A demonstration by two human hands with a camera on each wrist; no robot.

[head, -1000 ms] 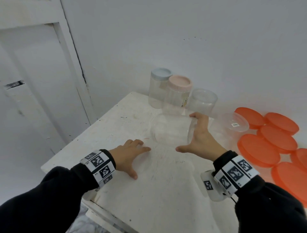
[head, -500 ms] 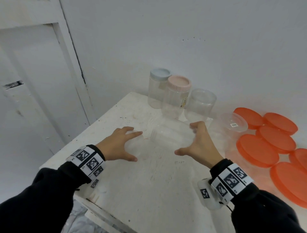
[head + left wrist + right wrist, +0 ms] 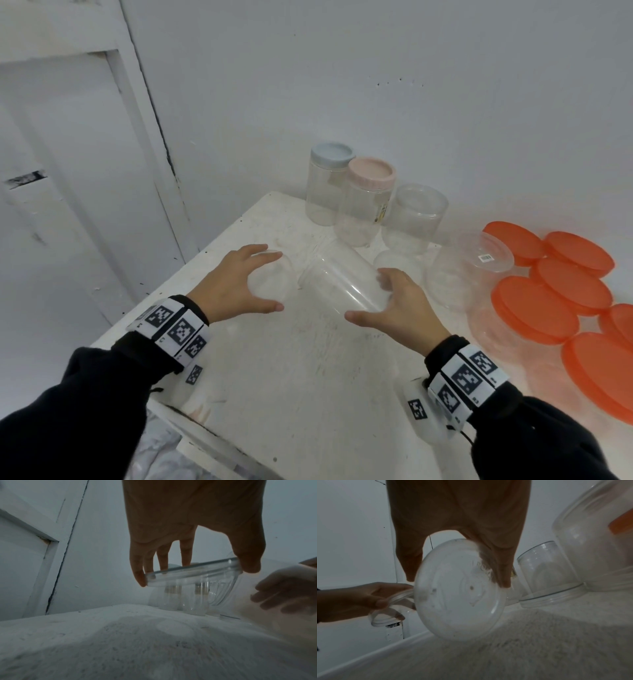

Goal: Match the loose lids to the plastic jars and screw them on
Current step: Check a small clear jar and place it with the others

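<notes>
Head view: left hand (image 3: pixel 236 284) gripping a clear lid (image 3: pixel 269 277) by its rim above the table (image 3: pixel 274 394); right hand (image 3: pixel 400 308) clasping a clear jar (image 3: pixel 342 284) tilted on its side, mouth toward the lid. Left wrist: fingertips (image 3: pixel 140 577) and thumb pinching the lid's edge. Right wrist: fingers (image 3: pixel 503 566) spread round the jar's base.

left hand (image 3: pixel 236 284): now gripping clear lid (image 3: pixel 270 279), lifted | clear jar (image 3: pixel 346 286): raised, tilted
</notes>
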